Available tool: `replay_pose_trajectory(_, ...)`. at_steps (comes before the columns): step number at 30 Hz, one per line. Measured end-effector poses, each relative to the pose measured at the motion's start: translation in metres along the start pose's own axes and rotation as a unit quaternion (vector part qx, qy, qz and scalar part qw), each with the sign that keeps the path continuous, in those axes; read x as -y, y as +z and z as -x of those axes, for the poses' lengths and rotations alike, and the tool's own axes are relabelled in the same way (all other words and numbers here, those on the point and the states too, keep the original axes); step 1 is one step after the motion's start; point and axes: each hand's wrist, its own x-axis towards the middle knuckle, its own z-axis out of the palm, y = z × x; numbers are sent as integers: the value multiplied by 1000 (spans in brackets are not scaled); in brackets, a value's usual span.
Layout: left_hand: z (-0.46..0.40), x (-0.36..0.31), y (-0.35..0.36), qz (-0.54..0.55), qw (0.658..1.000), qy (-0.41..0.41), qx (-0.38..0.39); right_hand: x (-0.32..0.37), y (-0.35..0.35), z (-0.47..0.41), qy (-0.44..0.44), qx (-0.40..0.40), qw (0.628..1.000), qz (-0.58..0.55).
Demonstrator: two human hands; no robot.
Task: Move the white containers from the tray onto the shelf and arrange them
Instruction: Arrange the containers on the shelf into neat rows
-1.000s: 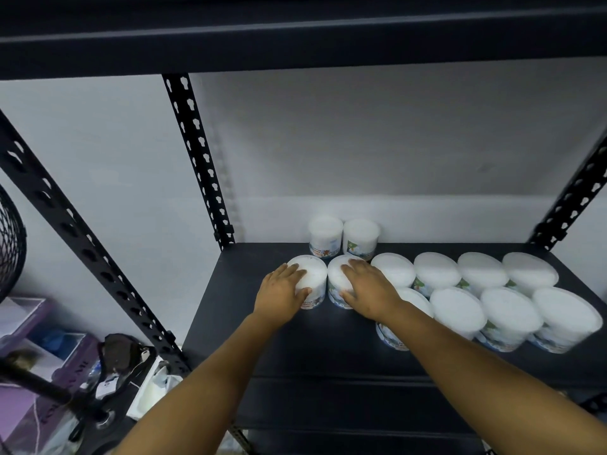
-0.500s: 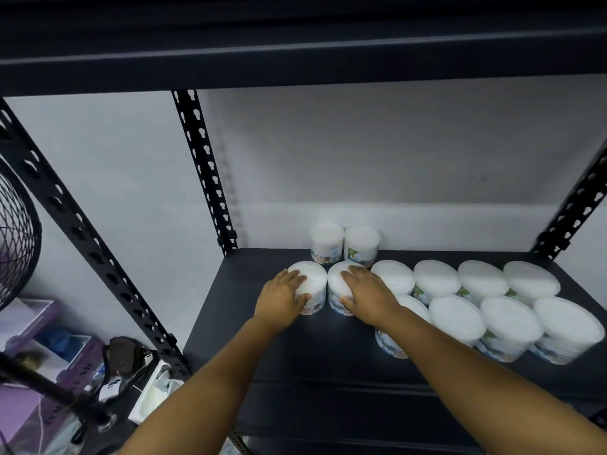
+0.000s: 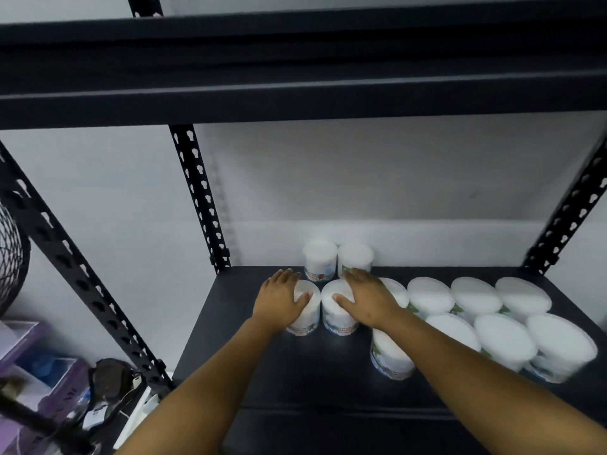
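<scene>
Left hand (image 3: 279, 302) and right hand (image 3: 368, 298) lay flat on two white containers (image 3: 338, 315) left of the rows; tubs looked light, rigid, best pushed by the lid.

The shelf (image 3: 295, 372) looked like dark painted metal, matt and smooth; its slotted uprights (image 3: 197, 198) were the same black metal with punched keyhole slots; the white containers (image 3: 430, 297) looked plastic, their lids smooth and faintly satin, with glossy printed labels round the sides; the wall (image 3: 361, 178) behind was matt pale paint; a black wire mesh basket (image 3: 11, 254) looked metal.
</scene>
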Motion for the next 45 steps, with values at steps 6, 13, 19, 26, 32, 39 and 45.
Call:
replay_pose_trajectory(6,-45,-5,4,36,999,-12,35,-18,-12,-29,64,24,997,-27)
replay_pose_trajectory(13,-87,-7,12,24,998,7,62,-36,-14,-55,113,6,993,-46)
replay_pose_trajectory(19,-111,-7,18,33,997,23,68,-42,-6,-71,130,13,990,-54)
replay_pose_trajectory(26,-131,-4,29,37,997,18,68,-44,4,-89,153,20,984,-87)
replay_pose_trajectory(32,-140,-4,38,83,992,-9,90,-42,16,-107,183,28,978,-96)
replay_pose_trajectory(39,-145,-8,38,154,985,-30,72,-44,16,-110,189,3,977,-96)
replay_pose_trajectory(45,-142,-12,18,176,984,-20,30,-42,-3,-100,156,-39,980,-119)
